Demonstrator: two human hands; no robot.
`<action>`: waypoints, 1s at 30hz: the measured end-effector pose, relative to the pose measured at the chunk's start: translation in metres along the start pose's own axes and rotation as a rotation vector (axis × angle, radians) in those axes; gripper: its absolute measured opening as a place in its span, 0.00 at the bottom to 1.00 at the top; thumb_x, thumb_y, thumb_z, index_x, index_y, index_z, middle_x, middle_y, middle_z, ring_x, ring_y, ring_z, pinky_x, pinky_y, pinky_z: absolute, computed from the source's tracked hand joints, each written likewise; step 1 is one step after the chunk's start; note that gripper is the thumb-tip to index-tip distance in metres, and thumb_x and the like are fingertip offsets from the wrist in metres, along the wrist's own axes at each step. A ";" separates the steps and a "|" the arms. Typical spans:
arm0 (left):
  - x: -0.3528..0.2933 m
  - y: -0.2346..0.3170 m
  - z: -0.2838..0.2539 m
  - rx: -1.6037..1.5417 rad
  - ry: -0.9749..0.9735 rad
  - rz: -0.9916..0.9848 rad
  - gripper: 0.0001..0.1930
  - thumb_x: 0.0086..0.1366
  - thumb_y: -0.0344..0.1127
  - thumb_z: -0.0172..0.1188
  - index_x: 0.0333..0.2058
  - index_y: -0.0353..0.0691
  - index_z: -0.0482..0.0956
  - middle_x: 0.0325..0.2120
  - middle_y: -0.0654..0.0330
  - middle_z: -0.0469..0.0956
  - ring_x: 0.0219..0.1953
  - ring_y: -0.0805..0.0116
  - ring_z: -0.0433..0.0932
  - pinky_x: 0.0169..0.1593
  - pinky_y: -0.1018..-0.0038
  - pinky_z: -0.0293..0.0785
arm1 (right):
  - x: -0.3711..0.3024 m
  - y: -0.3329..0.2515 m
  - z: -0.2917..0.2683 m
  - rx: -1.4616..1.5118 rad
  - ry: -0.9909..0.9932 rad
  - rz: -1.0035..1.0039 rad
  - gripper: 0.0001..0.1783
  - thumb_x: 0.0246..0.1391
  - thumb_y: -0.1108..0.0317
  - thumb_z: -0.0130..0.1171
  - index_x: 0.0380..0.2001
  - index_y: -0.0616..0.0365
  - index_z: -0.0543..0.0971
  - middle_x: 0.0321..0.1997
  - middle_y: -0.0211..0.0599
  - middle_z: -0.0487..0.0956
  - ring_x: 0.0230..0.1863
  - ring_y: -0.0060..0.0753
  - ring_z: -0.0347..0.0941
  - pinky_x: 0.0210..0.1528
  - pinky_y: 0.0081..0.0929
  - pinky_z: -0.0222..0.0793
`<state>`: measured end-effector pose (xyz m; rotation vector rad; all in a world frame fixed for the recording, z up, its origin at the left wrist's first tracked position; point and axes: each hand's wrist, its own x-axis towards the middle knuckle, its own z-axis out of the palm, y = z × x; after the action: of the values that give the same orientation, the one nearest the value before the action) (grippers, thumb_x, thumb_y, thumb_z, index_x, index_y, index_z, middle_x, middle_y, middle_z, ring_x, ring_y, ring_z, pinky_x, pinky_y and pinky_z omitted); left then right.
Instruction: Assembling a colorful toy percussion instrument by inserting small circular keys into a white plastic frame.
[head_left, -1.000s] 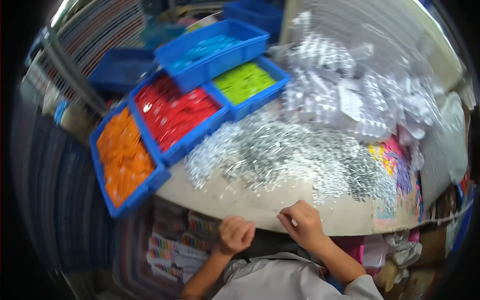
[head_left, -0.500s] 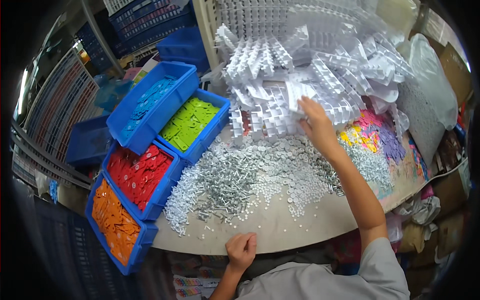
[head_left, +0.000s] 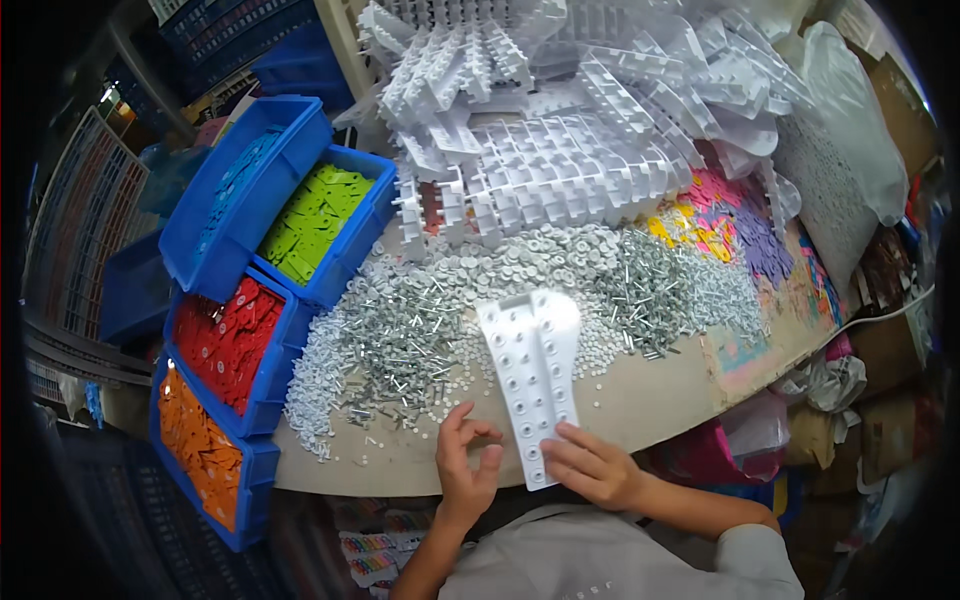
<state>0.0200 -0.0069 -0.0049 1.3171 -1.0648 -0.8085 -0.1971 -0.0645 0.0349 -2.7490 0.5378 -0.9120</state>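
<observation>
A long white plastic panel (head_left: 530,375), wider at its far end and dotted with rows of round holes or studs, lies tilted over the near middle of the table. My right hand (head_left: 592,466) grips its right edge near the lower end. Just left of the panel is my left hand (head_left: 467,462), fingers apart and curved, holding nothing. Beyond the panel spread small grey-white discs (head_left: 540,255), metal rivets (head_left: 395,345) and tiny white pegs (head_left: 312,385). Part of these lies hidden under the panel.
Blue bins on the left hold blue (head_left: 238,185), green (head_left: 315,222), red (head_left: 232,335) and orange pieces (head_left: 198,450). White moulded panels (head_left: 590,165) are heaped at the back. Pink, yellow and purple pieces (head_left: 760,245) lie at right, beside a plastic sack (head_left: 850,130).
My right hand has come back from the heap to the table's near edge with a white panel. My left hand has opened from a closed pose. The view has shifted.
</observation>
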 end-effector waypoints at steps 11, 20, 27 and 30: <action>0.020 -0.002 0.030 0.436 -0.078 -0.039 0.29 0.60 0.35 0.71 0.58 0.36 0.72 0.36 0.55 0.78 0.40 0.57 0.74 0.50 0.60 0.67 | -0.004 0.034 -0.010 0.030 -0.078 -0.041 0.16 0.52 0.66 0.70 0.44 0.58 0.81 0.51 0.38 0.81 0.51 0.42 0.78 0.47 0.40 0.74; 0.028 0.008 0.036 0.640 -0.059 0.102 0.25 0.65 0.41 0.67 0.56 0.37 0.74 0.33 0.57 0.75 0.39 0.58 0.72 0.48 0.62 0.64 | 0.042 0.146 -0.018 -0.416 -0.070 0.449 0.11 0.48 0.76 0.64 0.37 0.54 0.81 0.36 0.34 0.76 0.45 0.42 0.70 0.52 0.39 0.63; 0.081 0.007 -0.015 0.846 0.075 0.295 0.09 0.63 0.31 0.65 0.41 0.39 0.82 0.33 0.60 0.76 0.40 0.58 0.73 0.50 0.62 0.64 | 0.040 0.150 -0.015 -0.457 -0.124 0.454 0.09 0.50 0.76 0.64 0.36 0.53 0.80 0.36 0.33 0.75 0.45 0.41 0.70 0.52 0.39 0.62; 0.106 0.011 -0.029 0.975 -0.023 0.316 0.04 0.61 0.30 0.66 0.35 0.41 0.83 0.34 0.60 0.76 0.41 0.58 0.73 0.49 0.62 0.63 | 0.040 0.151 -0.013 -0.406 -0.142 0.500 0.09 0.51 0.75 0.65 0.37 0.54 0.79 0.38 0.35 0.76 0.48 0.42 0.71 0.55 0.40 0.61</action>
<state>0.0822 -0.0941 0.0237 1.8489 -1.7344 -0.0157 -0.2173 -0.2195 0.0222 -2.7565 1.4315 -0.5242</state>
